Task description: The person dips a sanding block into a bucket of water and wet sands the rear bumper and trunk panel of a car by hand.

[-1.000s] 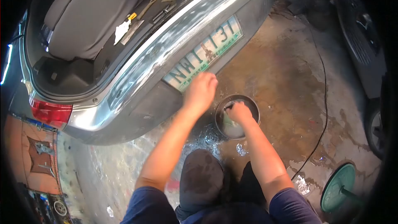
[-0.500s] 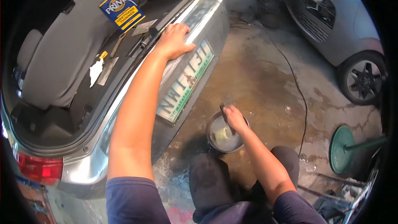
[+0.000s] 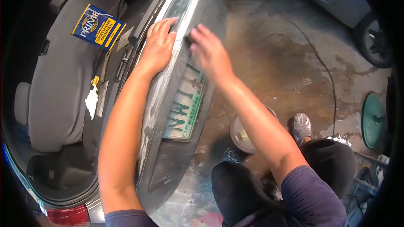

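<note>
My left hand [image 3: 158, 48] lies on the top of the silver car's rear bumper [image 3: 185, 21], fingers stretched out and pressing on the wet, whitish surface. Just above the licence plate [image 3: 185, 105], my right hand [image 3: 211, 56] is at the bumper's outer face, its fingers curled and smeared by motion. Something dark shows at those fingertips, too blurred to name. Below my right forearm, partly hidden by it, a round basin [image 3: 240, 141] of cloudy water stands on the floor with a yellowish piece in it.
Inside the open trunk are a blue and yellow urethane thinner can [image 3: 99, 26], a wooden-handled tool [image 3: 105, 65] and a white tube with a yellow cap [image 3: 91, 101]. A cable [image 3: 326, 69] crosses the wet floor. A green round-based stand [image 3: 372, 120] and another car [image 3: 336, 0] are to the right.
My right hand has gone from the basin up to the bumper, left and away from me. My left hand stays on the bumper's top. The view has shifted.
</note>
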The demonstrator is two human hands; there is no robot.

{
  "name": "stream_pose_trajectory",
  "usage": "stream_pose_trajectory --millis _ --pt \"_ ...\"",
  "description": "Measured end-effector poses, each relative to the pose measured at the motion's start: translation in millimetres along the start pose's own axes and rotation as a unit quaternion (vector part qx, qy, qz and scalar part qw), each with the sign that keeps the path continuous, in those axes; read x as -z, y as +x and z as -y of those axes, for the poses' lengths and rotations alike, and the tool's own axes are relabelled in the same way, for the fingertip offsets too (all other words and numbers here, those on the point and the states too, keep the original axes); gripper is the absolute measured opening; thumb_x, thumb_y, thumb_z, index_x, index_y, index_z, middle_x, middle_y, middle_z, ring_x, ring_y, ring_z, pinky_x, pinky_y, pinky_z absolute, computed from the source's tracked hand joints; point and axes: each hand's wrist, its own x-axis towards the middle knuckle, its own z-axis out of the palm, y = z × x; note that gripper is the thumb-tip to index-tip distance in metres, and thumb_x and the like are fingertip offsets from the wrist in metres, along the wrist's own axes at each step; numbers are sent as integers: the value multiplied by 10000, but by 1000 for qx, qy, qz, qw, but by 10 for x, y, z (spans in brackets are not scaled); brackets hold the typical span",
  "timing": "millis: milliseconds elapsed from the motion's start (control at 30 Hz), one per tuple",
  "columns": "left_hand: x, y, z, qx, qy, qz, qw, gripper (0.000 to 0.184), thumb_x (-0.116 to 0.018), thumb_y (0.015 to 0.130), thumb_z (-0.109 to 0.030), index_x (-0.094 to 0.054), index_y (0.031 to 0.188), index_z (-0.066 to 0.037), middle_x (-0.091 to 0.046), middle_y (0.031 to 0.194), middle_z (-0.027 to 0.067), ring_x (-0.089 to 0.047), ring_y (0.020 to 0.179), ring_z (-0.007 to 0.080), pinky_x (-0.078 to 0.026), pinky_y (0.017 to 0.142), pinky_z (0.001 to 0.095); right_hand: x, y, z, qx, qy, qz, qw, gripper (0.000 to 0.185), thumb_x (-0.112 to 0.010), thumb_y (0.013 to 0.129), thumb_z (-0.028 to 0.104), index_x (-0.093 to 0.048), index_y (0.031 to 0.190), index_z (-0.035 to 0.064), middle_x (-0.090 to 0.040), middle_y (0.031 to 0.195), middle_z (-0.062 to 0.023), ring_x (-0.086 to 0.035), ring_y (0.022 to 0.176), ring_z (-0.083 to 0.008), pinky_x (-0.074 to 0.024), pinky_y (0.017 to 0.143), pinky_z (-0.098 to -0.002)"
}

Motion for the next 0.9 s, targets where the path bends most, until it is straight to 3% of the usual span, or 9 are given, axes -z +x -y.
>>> stream_pose_trajectory --millis 67,167,233,333,433,533,633,767,900 --pt "27 4 -87 15 -9 19 1000 466 -514 1072 -205 -532 1523 -89 -529 1532 174 -421 1480 336 -309 1244 426 -93 252 -172 -39 -17 -42 998 421 -732 948 123 -686 1365 84 -591 1492 -225 -556 1361 -430 -473 1125 -485" --pt "72 11 -168 52 -22 40 998 474 -496 1081 -195 -519 1542 -84 -511 1563 167 -410 1503 321 -307 1250 408 -188 -110 6 28 30 -75 996 450 -739 910 97 -690 1357 100 -596 1493 -206 -575 1322 -441 -486 1100 -506" --pt "76 -7 -223 67 -17 55 996 461 -482 1083 -170 -527 1530 -68 -507 1569 167 -428 1494 316 -313 1248 402 -43 -574 429 71 65 -11 995 472 -750 874 82 -694 1341 121 -594 1501 -183 -594 1276 -442 -504 1055 -519" --pt "118 17 -242 73 -27 58 995 437 -486 1083 -146 -549 1508 -70 -500 1572 172 -446 1476 330 -332 1244 422 48 -543 361 123 43 34 991 485 -769 860 97 -688 1337 133 -594 1494 -172 -596 1266 -431 -503 1038 -517" --pt "109 31 -277 82 -39 61 994 434 -491 1083 -144 -556 1505 -69 -501 1572 169 -441 1484 322 -336 1242 418 -102 40 -92 48 40 -52 997 490 -765 856 114 -685 1338 138 -602 1478 -167 -591 1281 -414 -491 1045 -517" --pt "104 28 -268 74 -37 59 995 427 -498 1080 -132 -568 1495 -65 -507 1565 176 -448 1481 327 -334 1245 417 -145 15 45 -21 51 -74 996 497 -762 844 128 -685 1335 141 -608 1461 -166 -588 1282 -406 -482 1055 -528" --pt "118 26 -240 59 -17 56 997 420 -503 1082 -121 -573 1493 -69 -514 1559 181 -453 1478 333 -331 1248 424 -9 -597 523 71 101 29 992 508 -743 827 90 -688 1329 145 -604 1474 -159 -594 1278 -405 -488 1042 -525" --pt "117 44 -268 64 -2 66 996 429 -499 1078 -117 -565 1499 -65 -508 1568 182 -447 1484 333 -326 1251 430 -117 -104 -41 77 23 -40 996 514 -780 814 116 -686 1319 136 -610 1464 -145 -601 1260 -393 -521 1010 -510" --pt "133 51 -326 86 -7 67 994 433 -497 1074 -115 -562 1498 -57 -508 1569 182 -441 1489 333 -322 1252 433 -72 217 -213 30 53 -59 996 426 -795 855 135 -701 1269 107 -624 1424 -159 -610 1251 -403 -518 1032 -500"
